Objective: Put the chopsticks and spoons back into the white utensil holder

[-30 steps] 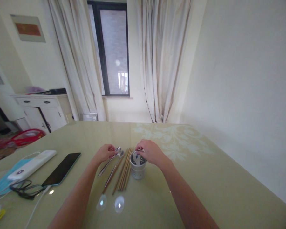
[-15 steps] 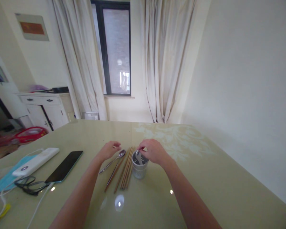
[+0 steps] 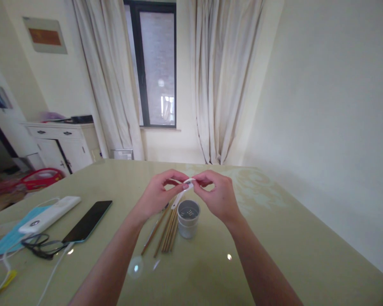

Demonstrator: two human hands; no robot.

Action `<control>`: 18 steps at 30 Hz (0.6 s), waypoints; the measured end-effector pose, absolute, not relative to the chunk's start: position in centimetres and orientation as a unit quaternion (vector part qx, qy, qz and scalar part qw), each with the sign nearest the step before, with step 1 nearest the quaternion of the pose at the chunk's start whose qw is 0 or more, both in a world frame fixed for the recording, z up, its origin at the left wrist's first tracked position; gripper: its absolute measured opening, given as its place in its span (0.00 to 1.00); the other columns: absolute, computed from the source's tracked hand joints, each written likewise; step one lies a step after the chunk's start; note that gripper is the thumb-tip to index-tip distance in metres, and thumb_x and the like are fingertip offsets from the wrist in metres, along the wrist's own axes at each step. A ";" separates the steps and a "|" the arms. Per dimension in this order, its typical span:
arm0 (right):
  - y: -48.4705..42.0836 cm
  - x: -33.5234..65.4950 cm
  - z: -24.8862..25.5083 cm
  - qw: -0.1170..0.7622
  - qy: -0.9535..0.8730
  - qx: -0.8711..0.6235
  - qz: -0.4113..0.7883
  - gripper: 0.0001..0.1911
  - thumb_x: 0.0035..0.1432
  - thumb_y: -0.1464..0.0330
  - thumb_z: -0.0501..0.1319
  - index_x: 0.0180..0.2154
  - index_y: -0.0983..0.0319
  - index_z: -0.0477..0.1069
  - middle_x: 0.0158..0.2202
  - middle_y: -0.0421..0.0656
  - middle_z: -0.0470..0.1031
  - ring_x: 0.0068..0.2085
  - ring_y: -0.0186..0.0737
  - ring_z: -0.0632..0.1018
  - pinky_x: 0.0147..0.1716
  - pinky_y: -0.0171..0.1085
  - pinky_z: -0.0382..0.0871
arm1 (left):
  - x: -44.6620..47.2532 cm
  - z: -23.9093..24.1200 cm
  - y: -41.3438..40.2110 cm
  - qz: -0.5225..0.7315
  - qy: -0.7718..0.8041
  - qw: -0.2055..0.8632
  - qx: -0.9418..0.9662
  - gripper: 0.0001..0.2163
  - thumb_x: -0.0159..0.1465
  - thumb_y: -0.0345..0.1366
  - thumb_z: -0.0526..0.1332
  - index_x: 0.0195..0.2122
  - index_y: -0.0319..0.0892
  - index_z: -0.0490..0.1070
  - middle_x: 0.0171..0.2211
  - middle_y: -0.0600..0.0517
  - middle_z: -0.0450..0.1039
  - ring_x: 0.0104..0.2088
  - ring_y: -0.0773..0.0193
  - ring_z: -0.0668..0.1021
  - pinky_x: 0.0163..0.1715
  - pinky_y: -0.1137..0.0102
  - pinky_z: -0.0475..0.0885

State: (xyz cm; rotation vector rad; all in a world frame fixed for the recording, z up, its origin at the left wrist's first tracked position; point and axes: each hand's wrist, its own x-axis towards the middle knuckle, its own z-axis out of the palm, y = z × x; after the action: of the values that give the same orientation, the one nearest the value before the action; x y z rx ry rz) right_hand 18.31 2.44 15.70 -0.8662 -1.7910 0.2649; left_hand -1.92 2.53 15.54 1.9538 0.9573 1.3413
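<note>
A white spoon point(image 3: 178, 199) is pinched, center frame, by fingers of the left hand point(image 3: 156, 193) and right hand point(image 3: 219, 194); if grip is slackened, the gray cup point(image 3: 187, 224) could be struck.

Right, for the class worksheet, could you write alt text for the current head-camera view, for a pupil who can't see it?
A left hand and a right hand pinch a white spoon between their fingertips above a glossy table. Just nearer stands a grey utensil cup, with wooden chopsticks lying to its left and a smartphone farther left.
</note>
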 end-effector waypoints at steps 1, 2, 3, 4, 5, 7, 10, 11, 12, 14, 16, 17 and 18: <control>2.5 18.0 15.5 0.534 -0.753 -0.359 0.138 0.04 0.62 0.67 0.67 0.36 0.59 0.81 0.33 0.41 0.85 0.33 0.40 0.84 0.38 0.37 0.79 | -2.3 15.2 3.0 0.503 0.368 0.279 0.731 0.13 0.65 0.47 0.68 0.42 0.42 0.82 0.39 0.48 0.85 0.40 0.57 0.83 0.44 0.65 0.78; 2.7 17.8 15.3 0.525 -0.755 -0.356 0.167 0.04 0.62 0.67 0.67 0.37 0.59 0.81 0.34 0.42 0.85 0.34 0.40 0.85 0.39 0.37 0.79 | -2.9 14.7 3.7 0.501 0.383 0.267 0.728 0.14 0.65 0.47 0.67 0.42 0.42 0.82 0.39 0.48 0.85 0.40 0.57 0.83 0.44 0.65 0.77; 2.9 17.7 15.0 0.509 -0.759 -0.358 0.193 0.04 0.62 0.67 0.67 0.38 0.59 0.81 0.35 0.42 0.86 0.35 0.41 0.85 0.39 0.37 0.79 | -3.6 14.1 4.5 0.498 0.406 0.255 0.723 0.15 0.65 0.48 0.66 0.42 0.42 0.82 0.38 0.48 0.85 0.39 0.57 0.83 0.42 0.65 0.77; 3.1 17.6 14.7 0.485 -0.765 -0.368 0.209 0.05 0.62 0.67 0.67 0.40 0.59 0.81 0.36 0.42 0.86 0.37 0.41 0.85 0.40 0.37 0.79 | -4.5 13.4 5.3 0.491 0.434 0.241 0.716 0.16 0.64 0.49 0.66 0.41 0.41 0.83 0.38 0.47 0.85 0.38 0.56 0.83 0.41 0.66 0.76; 3.4 17.7 14.4 0.455 -0.774 -0.385 0.212 0.07 0.62 0.68 0.68 0.42 0.59 0.81 0.37 0.43 0.87 0.38 0.41 0.86 0.41 0.38 0.79 | -5.4 12.5 6.2 0.482 0.465 0.225 0.707 0.17 0.63 0.50 0.66 0.41 0.41 0.83 0.37 0.47 0.85 0.37 0.56 0.82 0.40 0.66 0.76; 3.8 17.9 13.9 0.384 -0.797 -0.430 0.180 0.12 0.62 0.69 0.69 0.48 0.59 0.80 0.41 0.44 0.87 0.42 0.43 0.85 0.44 0.39 0.77 | -7.3 10.4 8.0 0.450 0.531 0.209 0.687 0.19 0.60 0.52 0.67 0.39 0.40 0.83 0.38 0.46 0.85 0.34 0.55 0.82 0.38 0.65 0.75; 4.3 18.3 13.1 0.282 -0.829 -0.468 0.122 0.17 0.64 0.66 0.69 0.54 0.60 0.78 0.48 0.48 0.85 0.48 0.46 0.84 0.48 0.41 0.74 | -9.5 7.0 10.0 0.368 0.598 0.208 0.681 0.16 0.56 0.50 0.68 0.34 0.41 0.84 0.34 0.46 0.85 0.35 0.53 0.82 0.40 0.63 0.74; 4.3 18.3 12.9 0.256 -0.837 -0.471 0.112 0.18 0.65 0.65 0.68 0.55 0.60 0.78 0.51 0.49 0.84 0.50 0.47 0.83 0.50 0.42 0.73 | -10.0 6.0 10.4 0.346 0.613 0.210 0.679 0.15 0.56 0.48 0.69 0.33 0.41 0.84 0.34 0.46 0.85 0.36 0.53 0.83 0.41 0.63 0.74; 4.4 18.4 12.7 0.234 -0.843 -0.471 0.110 0.18 0.66 0.64 0.67 0.55 0.61 0.78 0.52 0.50 0.83 0.52 0.48 0.82 0.51 0.42 0.72 | -10.4 5.1 10.7 0.328 0.627 0.210 0.675 0.14 0.56 0.47 0.69 0.33 0.41 0.84 0.33 0.46 0.85 0.37 0.52 0.83 0.42 0.63 0.74; 4.4 18.3 12.3 0.201 -0.853 -0.468 0.117 0.18 0.69 0.61 0.64 0.56 0.62 0.78 0.54 0.51 0.82 0.53 0.49 0.81 0.53 0.43 0.71 | -10.8 3.6 11.2 0.304 0.650 0.200 0.667 0.11 0.55 0.43 0.69 0.32 0.42 0.84 0.34 0.46 0.86 0.38 0.52 0.83 0.43 0.64 0.73; 4.4 18.3 12.0 0.177 -0.859 -0.463 0.131 0.20 0.69 0.57 0.64 0.55 0.61 0.78 0.54 0.52 0.82 0.54 0.50 0.81 0.52 0.43 0.70 | -11.0 2.7 11.3 0.288 0.666 0.190 0.662 0.09 0.55 0.40 0.69 0.33 0.42 0.83 0.35 0.46 0.86 0.39 0.52 0.83 0.42 0.64 0.73; 4.4 18.3 12.0 0.169 -0.862 -0.459 0.137 0.22 0.68 0.54 0.64 0.55 0.61 0.78 0.54 0.52 0.81 0.53 0.51 0.81 0.52 0.43 0.70 | -11.0 2.3 11.4 0.282 0.669 0.188 0.662 0.08 0.56 0.39 0.69 0.33 0.42 0.83 0.35 0.46 0.86 0.39 0.52 0.83 0.42 0.64 0.73; 4.3 18.2 11.9 0.163 -0.865 -0.453 0.142 0.24 0.67 0.52 0.65 0.55 0.61 0.78 0.54 0.52 0.81 0.53 0.52 0.81 0.52 0.44 0.70 | -11.1 2.0 11.4 0.278 0.670 0.189 0.662 0.07 0.56 0.38 0.68 0.33 0.42 0.83 0.35 0.46 0.85 0.39 0.52 0.84 0.42 0.64 0.73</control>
State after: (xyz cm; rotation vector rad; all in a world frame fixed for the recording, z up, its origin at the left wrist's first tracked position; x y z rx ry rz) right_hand 18.24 4.33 11.89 -1.2910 -2.4678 0.4044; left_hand -11.07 11.40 2.00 1.8613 1.8842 0.7805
